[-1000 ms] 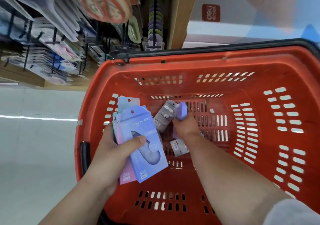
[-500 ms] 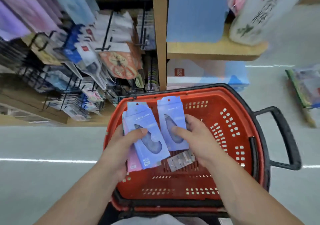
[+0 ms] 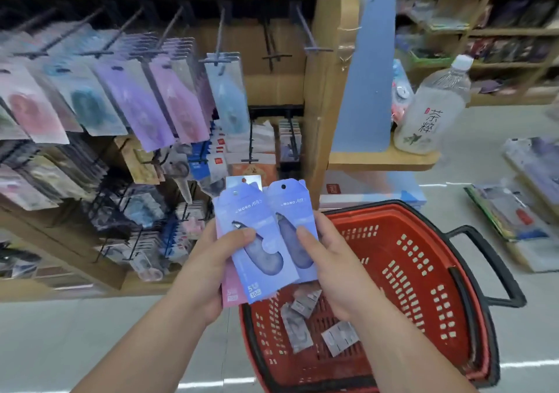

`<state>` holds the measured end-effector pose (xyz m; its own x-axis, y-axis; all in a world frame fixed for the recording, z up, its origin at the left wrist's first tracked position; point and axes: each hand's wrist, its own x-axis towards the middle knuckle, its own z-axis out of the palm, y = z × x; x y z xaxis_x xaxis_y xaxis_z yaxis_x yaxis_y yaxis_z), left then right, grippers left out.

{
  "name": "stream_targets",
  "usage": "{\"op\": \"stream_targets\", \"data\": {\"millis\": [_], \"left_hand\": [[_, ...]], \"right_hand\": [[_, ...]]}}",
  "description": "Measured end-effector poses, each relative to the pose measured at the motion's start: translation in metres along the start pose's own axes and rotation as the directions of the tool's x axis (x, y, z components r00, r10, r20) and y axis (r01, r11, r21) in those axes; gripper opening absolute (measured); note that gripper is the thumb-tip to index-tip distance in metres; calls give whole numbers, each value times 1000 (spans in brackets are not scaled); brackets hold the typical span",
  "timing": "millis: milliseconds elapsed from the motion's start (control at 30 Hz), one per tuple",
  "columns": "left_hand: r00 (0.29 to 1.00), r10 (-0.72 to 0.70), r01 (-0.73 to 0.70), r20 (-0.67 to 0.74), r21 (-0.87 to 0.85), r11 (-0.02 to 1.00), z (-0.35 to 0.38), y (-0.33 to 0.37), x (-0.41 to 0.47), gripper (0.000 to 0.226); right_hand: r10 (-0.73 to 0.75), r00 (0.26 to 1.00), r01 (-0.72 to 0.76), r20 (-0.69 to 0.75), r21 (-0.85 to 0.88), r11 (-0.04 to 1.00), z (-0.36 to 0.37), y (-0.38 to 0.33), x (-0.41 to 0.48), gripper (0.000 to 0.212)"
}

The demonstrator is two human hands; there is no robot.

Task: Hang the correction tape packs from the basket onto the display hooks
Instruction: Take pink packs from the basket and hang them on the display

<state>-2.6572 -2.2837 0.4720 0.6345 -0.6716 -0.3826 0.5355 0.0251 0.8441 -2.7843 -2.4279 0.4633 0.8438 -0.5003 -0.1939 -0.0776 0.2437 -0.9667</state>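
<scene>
My left hand (image 3: 208, 268) grips a fanned stack of correction tape packs (image 3: 251, 232), a blue one on top and a pink one behind. My right hand (image 3: 329, 268) holds a single blue correction tape pack (image 3: 292, 208) beside that stack, thumb on its front. Both sit above the left rim of the red basket (image 3: 423, 271), where three grey packs (image 3: 298, 326) lie on the bottom. Display hooks (image 3: 308, 34) stick out of the wooden shelf above; the rightmost ones are bare, and one hook carries light blue packs (image 3: 228, 90).
Rows of pink, teal and purple packs (image 3: 130, 102) hang at the left, with more stationery on lower hooks. A water bottle (image 3: 432, 108) stands on a side shelf by a blue divider (image 3: 367, 74). Boxes of goods (image 3: 520, 208) lie on the floor at the right.
My right hand lifted a blue pack out of the basket and brought it beside the left hand's stack. My view rose from the basket to the hook display.
</scene>
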Motion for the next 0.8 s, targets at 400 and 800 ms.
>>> {"op": "stream_targets", "data": {"millis": [400,800], "left_hand": [[994,-8,4,113,34,999,-131,102,-23,70],[985,32,-53,168,124,991,-135,138,14,80]], "right_hand": [[-84,969,81,-234,-23,996,142,-14,-2,22],[-104,918,121,-383,20,993,108,-27,42,22]]}}
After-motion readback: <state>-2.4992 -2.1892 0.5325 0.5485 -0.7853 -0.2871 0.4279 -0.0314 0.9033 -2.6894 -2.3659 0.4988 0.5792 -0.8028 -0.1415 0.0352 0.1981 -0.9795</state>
